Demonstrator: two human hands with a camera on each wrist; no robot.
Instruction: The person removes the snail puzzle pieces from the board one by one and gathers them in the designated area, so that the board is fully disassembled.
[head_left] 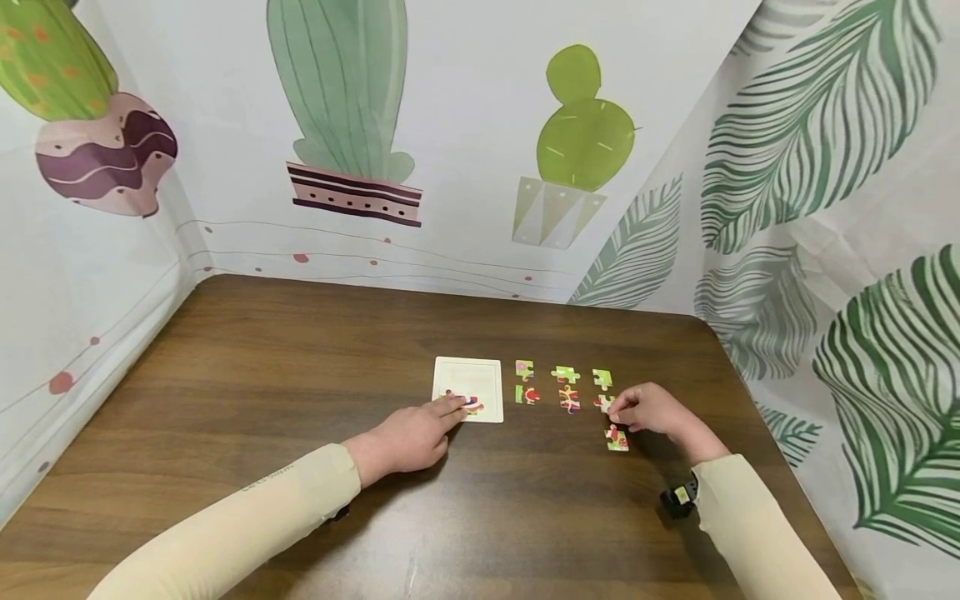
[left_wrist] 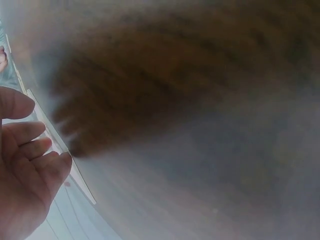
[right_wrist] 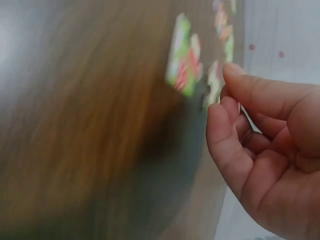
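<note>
My left hand [head_left: 417, 429] rests its fingertips on the lower part of a cream puzzle tray [head_left: 480, 377]. Colourful puzzle pieces [head_left: 473, 407] lie along the tray's lower side, partly hidden by those fingers. In the left wrist view, the fingers [left_wrist: 35, 132] look gently bent beside the tray's edge. My right hand [head_left: 648, 408] pinches the near edge of a puzzle piece [head_left: 603, 403] between thumb and fingers. The right wrist view shows that piece [right_wrist: 213, 82] at the fingertips. Just nearer to me lies a red and green puzzle piece [head_left: 617, 440].
More puzzle pieces lie in loose rows right of the tray, among them a green one with a pink flower [head_left: 524, 369], a red and green one [head_left: 527, 395] and a green corner [head_left: 602, 378]. A wooden table [head_left: 315, 350] carries everything, with patterned cloth walls [head_left: 465, 167] behind.
</note>
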